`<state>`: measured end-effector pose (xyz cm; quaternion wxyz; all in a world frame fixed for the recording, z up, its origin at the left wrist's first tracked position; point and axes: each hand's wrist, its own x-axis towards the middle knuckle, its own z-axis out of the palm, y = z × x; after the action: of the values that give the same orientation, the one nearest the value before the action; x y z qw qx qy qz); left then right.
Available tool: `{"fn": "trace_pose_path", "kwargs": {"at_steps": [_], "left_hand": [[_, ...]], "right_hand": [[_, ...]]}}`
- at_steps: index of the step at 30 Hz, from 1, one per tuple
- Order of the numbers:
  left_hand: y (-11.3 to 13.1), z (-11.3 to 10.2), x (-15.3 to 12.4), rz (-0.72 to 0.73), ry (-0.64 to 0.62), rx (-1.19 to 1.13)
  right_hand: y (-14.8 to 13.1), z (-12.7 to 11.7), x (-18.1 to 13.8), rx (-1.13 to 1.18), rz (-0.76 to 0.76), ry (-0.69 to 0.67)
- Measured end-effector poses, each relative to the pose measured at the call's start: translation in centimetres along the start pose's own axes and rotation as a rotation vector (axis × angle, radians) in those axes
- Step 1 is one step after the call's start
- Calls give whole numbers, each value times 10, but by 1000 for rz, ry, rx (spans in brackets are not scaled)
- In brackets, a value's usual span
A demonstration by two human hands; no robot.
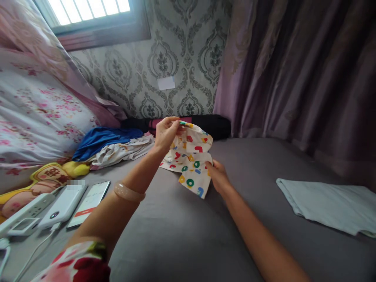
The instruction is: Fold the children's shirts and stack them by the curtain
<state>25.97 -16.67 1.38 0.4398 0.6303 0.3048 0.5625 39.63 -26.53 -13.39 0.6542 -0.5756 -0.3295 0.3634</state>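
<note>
A small white garment point(194, 164) with colourful printed shapes hangs between my two hands over the grey sheet; it looks like child's shorts, partly folded over itself. My left hand point(168, 135) pinches its upper edge, fingers closed on the cloth. Lower down on the right side, my right hand point(217, 174) grips another edge, its fingertips partly hidden behind the fabric. The garment's lowest corner hangs close to the sheet; whether it touches cannot be made out.
Folded pale blue cloth point(326, 205) lies at right. At left are a phone point(89, 203), a power bank point(63, 205), a power strip point(29, 211), a yellow plush point(49, 176) and a blue garment point(102, 141). A dark rolled bundle point(211, 125) lies along the wall.
</note>
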Motion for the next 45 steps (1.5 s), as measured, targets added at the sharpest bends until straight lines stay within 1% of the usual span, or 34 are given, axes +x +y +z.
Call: {"fn": "trace_pose_path", "kwargs": {"at_steps": [2,4,7,10,12,14,15,18,19,20,21,23,24,25,26,28,29,30,31,32,33,35,37,39,40,42,45], "left_hand": [[-1,-14,0,-65,8,-33],[-4,-30,-2,-123,-27,-48],[-7,-51,-9,-225,-135,-6],[-14,-69,-19,-407,-259,52],[-24,-77,-28,-530,-350,62],[-40,-80,-39,-633,-436,65],[-51,-80,-44,-676,-468,75],[-85,-78,-63,-771,-544,159],[-96,-78,-69,-788,-573,199],[-104,-77,-74,-800,-607,243],[-111,-78,-77,-802,-642,284],[-118,-80,-80,-780,-690,338],[-120,-81,-80,-761,-678,351],[-120,-82,-79,-734,-620,361],[-119,-83,-78,-693,-515,368],[-116,-82,-76,-582,-247,376],[-114,-81,-76,-527,-141,375],[-112,-78,-76,-479,-81,368],[-110,-75,-78,-442,-75,356],[-107,-71,-80,-415,-110,350],[-105,-66,-84,-387,-164,357],[-101,-58,-92,-309,-278,415],[-100,-52,-100,-229,-356,503],[-103,-48,-106,-187,-389,561],[-104,-48,-107,-187,-392,567],[-106,-49,-107,-218,-397,524],[-103,-52,-102,-317,-393,334]], "right_hand": [[-16,-12,6,-2,-45,14],[-34,-23,7,-9,-60,10],[-64,-39,0,-52,-66,-52],[-88,-57,-11,-112,-73,-120],[-96,-71,-16,-210,-40,-180],[-96,-86,-17,-365,24,-286],[-93,-93,-15,-459,57,-370],[-76,-107,-4,-755,138,-686],[-69,-109,0,-847,170,-770],[-63,-109,3,-926,203,-826],[-58,-109,5,-989,230,-853],[-53,-109,8,-1035,249,-855],[-52,-108,9,-1014,234,-838],[-52,-108,9,-974,204,-813],[-53,-107,9,-929,162,-777],[-53,-103,10,-844,77,-674],[-53,-99,11,-808,49,-608],[-51,-94,11,-777,36,-535],[-48,-87,12,-750,40,-459],[-44,-79,12,-734,56,-386],[-40,-70,12,-740,77,-324],[-30,-53,10,-830,108,-260],[-21,-40,7,-982,90,-256],[-17,-33,3,-1094,8,-276],[-17,-31,2,-1107,-44,-289],[-21,-30,0,-1051,-129,-316],[-35,-30,-3,-852,-181,-320]]}}
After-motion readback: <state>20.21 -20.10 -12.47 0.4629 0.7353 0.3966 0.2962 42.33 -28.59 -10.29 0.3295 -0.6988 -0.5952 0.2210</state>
